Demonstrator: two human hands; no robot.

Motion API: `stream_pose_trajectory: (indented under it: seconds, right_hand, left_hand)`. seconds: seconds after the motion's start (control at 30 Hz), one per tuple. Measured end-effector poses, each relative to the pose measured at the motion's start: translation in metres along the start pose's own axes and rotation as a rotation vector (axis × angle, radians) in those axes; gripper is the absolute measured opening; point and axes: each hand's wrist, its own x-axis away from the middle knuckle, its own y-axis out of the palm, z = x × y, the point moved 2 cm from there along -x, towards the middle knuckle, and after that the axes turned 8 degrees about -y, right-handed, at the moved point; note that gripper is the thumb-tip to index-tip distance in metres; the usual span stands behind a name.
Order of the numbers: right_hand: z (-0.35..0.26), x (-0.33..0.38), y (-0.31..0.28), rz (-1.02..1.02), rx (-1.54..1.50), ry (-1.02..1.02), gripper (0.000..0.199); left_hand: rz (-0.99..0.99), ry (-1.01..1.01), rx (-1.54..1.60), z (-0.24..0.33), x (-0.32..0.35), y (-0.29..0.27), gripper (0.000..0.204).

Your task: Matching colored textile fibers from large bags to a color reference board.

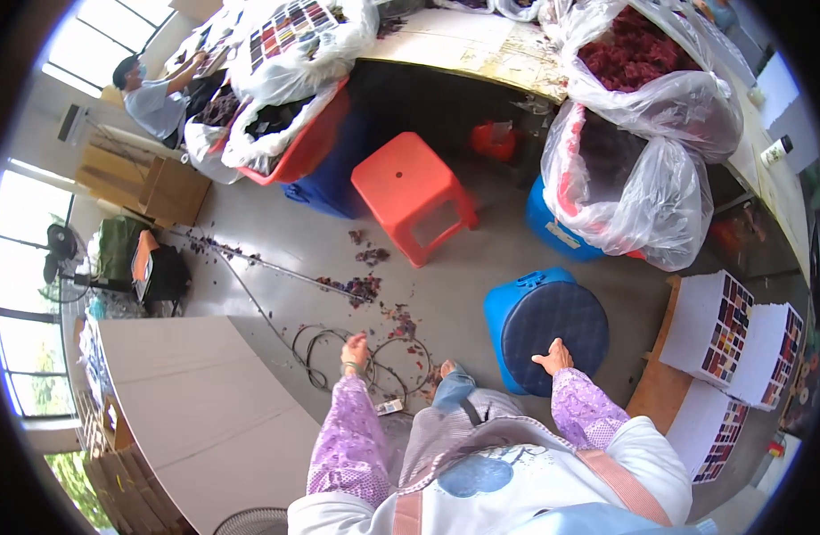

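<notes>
Apron (535, 468): nearest the camera; pale, with a blue cloud patch (477, 477) and pink straps (619, 486).
Right hand (554, 358): over the near part of the dark lid (553, 308); thumb spread to the left, fingers partly extended; no object visible in the grasp. Contact with the lid cannot be confirmed from this view.
Left hand (354, 349): above the floor (468, 299), near the looped cables (296, 346); fingers loosely curled. Whether they enclose anything cannot be told.
Bucket location: the blue bucket (499, 325) stands on the floor ahead and to the right of the wearer, nearer than the red stool (401, 178) and the bag-lined tub (539, 214).
Bucket appearance: bright blue side, partly hidden by the round top; lid dark navy, broad and apparently flat. Whether the top is hard or padded cannot be told.
Step in hand: judged from pose, positioning the right hand at the bucket.
Move requirement: judged, shifting the bucket would call for a firm hold on its rim; the present finger spread gives none.
Floor condition: dark scraps (361, 289) lie between the cables and the red stool.
</notes>
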Motion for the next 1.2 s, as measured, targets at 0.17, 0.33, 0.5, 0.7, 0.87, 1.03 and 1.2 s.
stream_pose_trajectory:
  seconds: [0.17,0.33,0.5,0.7,0.87,1.03,1.2]
  right_hand:
    - [-0.027,-0.013,-0.015,-0.167,0.104,0.143,0.067]
    - [-0.029,-0.018,-0.019,-0.154,0.084,0.136,0.069]
    - [-0.014,-0.010,-0.006,-0.206,0.079,0.217,0.077]
    - [0.001,-0.047,0.051,-0.218,-0.058,0.706,0.066]
    - [-0.089,-0.072,0.016,0.212,-0.822,0.497,0.020]
    - [-0.038,-0.198,0.058,0.516,-0.844,0.027,0.017]
    - [-0.231,-0.263,-0.135,0.470,-1.121,-0.098,0.014]
  left_hand:
    - [-0.037,-0.089,0.209,0.159,-0.003,0.033,0.028]
    - [-0.241,0.364,-0.394,0.203,-0.028,0.037,0.033]
    - [-0.053,-0.120,-0.352,0.157,-0.069,-0.051,0.034]
    - [0.012,0.211,-0.656,0.271,-0.099,-0.061,0.033]
    - [-0.046,0.630,-0.308,0.441,-0.172,-0.016,0.030]
    - [-0.210,0.863,0.013,0.594,-0.163,0.063,0.031]
    - [-0.024,0.892,0.407,0.664,-0.259,-0.026,0.024]
